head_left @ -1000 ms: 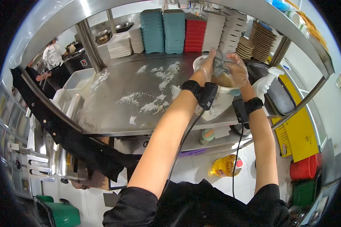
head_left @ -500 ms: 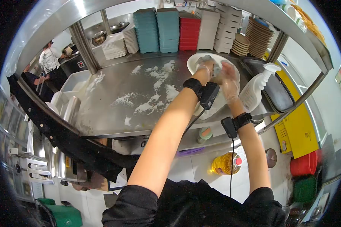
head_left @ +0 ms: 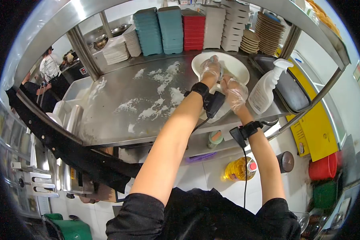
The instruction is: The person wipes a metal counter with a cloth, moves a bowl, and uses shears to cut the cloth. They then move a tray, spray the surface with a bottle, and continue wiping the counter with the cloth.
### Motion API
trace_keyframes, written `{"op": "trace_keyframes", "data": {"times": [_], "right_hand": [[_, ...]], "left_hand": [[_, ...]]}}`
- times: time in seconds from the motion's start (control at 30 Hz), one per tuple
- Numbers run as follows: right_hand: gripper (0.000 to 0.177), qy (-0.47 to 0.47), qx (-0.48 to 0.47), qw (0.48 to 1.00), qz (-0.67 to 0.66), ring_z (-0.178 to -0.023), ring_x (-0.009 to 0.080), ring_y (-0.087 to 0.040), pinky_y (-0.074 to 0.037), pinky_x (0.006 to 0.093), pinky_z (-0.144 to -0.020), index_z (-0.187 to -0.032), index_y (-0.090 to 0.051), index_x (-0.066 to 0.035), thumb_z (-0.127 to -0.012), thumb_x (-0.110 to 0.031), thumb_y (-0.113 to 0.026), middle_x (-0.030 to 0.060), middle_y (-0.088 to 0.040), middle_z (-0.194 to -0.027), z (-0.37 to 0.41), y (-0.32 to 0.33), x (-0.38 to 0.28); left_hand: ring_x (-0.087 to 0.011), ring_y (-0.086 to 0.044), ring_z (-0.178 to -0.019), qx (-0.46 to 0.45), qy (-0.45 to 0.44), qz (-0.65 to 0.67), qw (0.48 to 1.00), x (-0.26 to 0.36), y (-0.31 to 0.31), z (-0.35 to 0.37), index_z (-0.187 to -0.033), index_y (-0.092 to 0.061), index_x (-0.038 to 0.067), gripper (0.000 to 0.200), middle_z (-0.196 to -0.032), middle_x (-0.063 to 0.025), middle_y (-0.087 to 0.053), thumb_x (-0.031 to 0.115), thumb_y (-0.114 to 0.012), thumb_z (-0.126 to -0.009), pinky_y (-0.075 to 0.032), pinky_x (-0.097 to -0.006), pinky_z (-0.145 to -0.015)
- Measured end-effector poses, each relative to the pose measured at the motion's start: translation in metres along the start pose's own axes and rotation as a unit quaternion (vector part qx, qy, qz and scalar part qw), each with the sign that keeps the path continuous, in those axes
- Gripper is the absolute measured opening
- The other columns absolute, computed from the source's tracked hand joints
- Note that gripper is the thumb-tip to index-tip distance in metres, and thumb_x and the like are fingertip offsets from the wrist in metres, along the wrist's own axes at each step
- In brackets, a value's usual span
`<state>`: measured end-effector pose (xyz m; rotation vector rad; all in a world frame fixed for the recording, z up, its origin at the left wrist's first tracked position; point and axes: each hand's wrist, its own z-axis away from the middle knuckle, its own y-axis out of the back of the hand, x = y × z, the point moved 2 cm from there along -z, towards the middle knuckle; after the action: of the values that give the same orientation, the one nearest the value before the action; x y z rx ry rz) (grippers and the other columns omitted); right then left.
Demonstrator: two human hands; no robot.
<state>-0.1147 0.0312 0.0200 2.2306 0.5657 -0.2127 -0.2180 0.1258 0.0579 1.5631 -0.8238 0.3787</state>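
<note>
A large white bowl (head_left: 241, 69) rests on the steel table. My left hand (head_left: 211, 69), in a clear plastic glove, reaches over its left part with the fingers curled together inside it. Close beside it, my right hand (head_left: 234, 90), gloved the same way, is at the near rim with its fingers bent inward. I cannot tell what the fingers hold. A white spray bottle (head_left: 265, 90) stands just right of my right hand. White powder (head_left: 164, 80) is scattered over the steel table (head_left: 108, 120) to the left.
Stacks of teal containers (head_left: 148, 32), red containers (head_left: 193, 32) and brown plates (head_left: 269, 34) line the back. Dark trays (head_left: 288, 92) lie to the right. A steel post (head_left: 83, 52) rises at left. An oil jug (head_left: 237, 171) is on the floor. Another person (head_left: 50, 68) stands far left.
Both hands have shifted slightly within the bowl; my right hand has come down toward its near rim, fingers less blurred. The whole view has moved slightly.
</note>
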Motion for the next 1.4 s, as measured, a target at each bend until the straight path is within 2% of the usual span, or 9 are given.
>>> {"op": "trace_keyframes", "data": {"times": [0.27,0.33,0.4,0.57,0.73,0.83,0.93,1.07,1.4], "right_hand": [[0.031,0.015,-0.017,0.999,-0.026,-0.076,0.0236,-0.056,-0.044,0.0335,-0.071,-0.111,-0.057,0.0,-0.091,-0.023,-0.06,0.0125,-0.058,-0.082,0.0,-0.017,0.023],[0.067,-0.081,-0.042,0.987,-0.134,-0.099,0.0408,-0.061,-0.047,0.0451,-0.084,-0.136,-0.044,-0.003,-0.086,-0.043,-0.062,0.0209,-0.065,-0.108,-0.01,0.002,0.005],[0.066,-0.114,-0.057,0.971,-0.204,-0.102,0.0394,-0.061,-0.046,0.0432,-0.088,-0.137,-0.044,-0.003,-0.088,-0.042,-0.063,0.0217,-0.064,-0.112,-0.013,-0.003,0.007],[0.042,-0.096,0.022,0.952,-0.29,-0.096,0.0335,-0.063,-0.047,0.0412,-0.085,-0.123,-0.057,-0.003,-0.093,-0.033,-0.057,0.0192,-0.065,-0.107,-0.017,-0.02,-0.021],[0.043,-0.122,-0.109,0.969,-0.186,-0.095,0.0332,-0.061,-0.046,0.0388,-0.085,-0.117,-0.059,-0.003,-0.094,-0.038,-0.051,0.0174,-0.066,-0.108,-0.03,-0.024,-0.082],[0.042,-0.15,-0.13,0.929,-0.314,-0.098,0.0355,-0.06,-0.044,0.0406,-0.087,-0.115,-0.059,-0.003,-0.093,-0.038,-0.05,0.0187,-0.065,-0.11,-0.027,-0.084,-0.094],[0.034,-0.13,-0.124,0.95,-0.254,-0.076,0.0228,-0.052,-0.04,0.0376,-0.072,-0.09,-0.055,-0.001,-0.091,-0.035,-0.054,0.0138,-0.053,-0.079,-0.018,-0.082,-0.14],[0.043,-0.012,-0.089,0.974,-0.21,-0.08,0.0404,-0.054,-0.04,0.0474,-0.073,-0.086,-0.053,0.0,-0.09,-0.043,-0.05,0.0209,-0.057,-0.083,-0.014,-0.092,-0.175],[0.026,0.076,-0.187,0.956,-0.212,-0.079,0.0374,-0.063,-0.048,0.0463,-0.071,-0.092,-0.061,-0.009,-0.089,-0.035,-0.056,0.0176,-0.065,-0.082,-0.003,-0.131,-0.265]], "left_hand": [[-0.0398,-0.054,-0.116,-0.023,-0.037,0.099,0.994,-0.017,-0.005,-0.011,-0.134,-0.04,0.0,0.045,-0.131,-0.0239,-0.053,0.03,-0.029,-0.103,-0.044,-0.0416,-0.097],[-0.0387,-0.053,-0.118,-0.034,0.159,0.449,0.879,-0.001,0.021,0.017,-0.143,-0.026,-0.002,0.07,-0.134,-0.0249,-0.049,0.033,-0.058,-0.092,-0.044,-0.0393,-0.099],[-0.0387,-0.052,-0.117,-0.06,-0.217,-0.048,0.973,-0.011,0.044,0.027,-0.144,-0.023,-0.007,0.103,-0.132,-0.0264,-0.05,0.036,-0.082,-0.071,-0.043,-0.0385,-0.1],[-0.0405,-0.059,-0.103,0.091,-0.352,-0.039,0.931,-0.043,0.079,0.056,-0.125,-0.047,-0.008,0.089,-0.11,-0.027,-0.06,0.042,-0.087,-0.063,-0.048,-0.0408,-0.091],[-0.0354,-0.058,-0.106,0.041,-0.265,-0.087,0.959,-0.09,0.123,0.107,-0.127,-0.042,-0.006,0.083,-0.119,-0.022,-0.056,0.037,-0.084,-0.069,-0.052,-0.0406,-0.09],[-0.0353,-0.054,-0.112,-0.054,-0.044,0.519,0.852,-0.116,0.135,0.145,-0.134,-0.036,-0.002,0.059,-0.129,-0.0172,-0.047,0.035,-0.06,-0.094,-0.049,-0.0571,-0.096],[-0.0392,-0.05,-0.117,-0.065,0.003,0.564,0.823,-0.201,0.127,0.143,-0.138,-0.031,0.001,0.059,-0.134,-0.0221,-0.04,0.04,-0.05,-0.098,-0.048,-0.0578,-0.097],[-0.0369,-0.051,-0.115,0.067,0.237,0.611,0.752,-0.221,0.155,0.19,-0.139,-0.033,0.004,0.057,-0.133,-0.02,-0.041,0.037,-0.052,-0.096,-0.051,-0.051,-0.09],[-0.0181,-0.054,-0.106,0.334,0.194,0.354,0.852,-0.282,0.182,0.255,-0.124,-0.056,0.007,0.032,-0.115,-0.0059,-0.059,0.023,-0.053,-0.097,-0.046,-0.0332,-0.086]]}}
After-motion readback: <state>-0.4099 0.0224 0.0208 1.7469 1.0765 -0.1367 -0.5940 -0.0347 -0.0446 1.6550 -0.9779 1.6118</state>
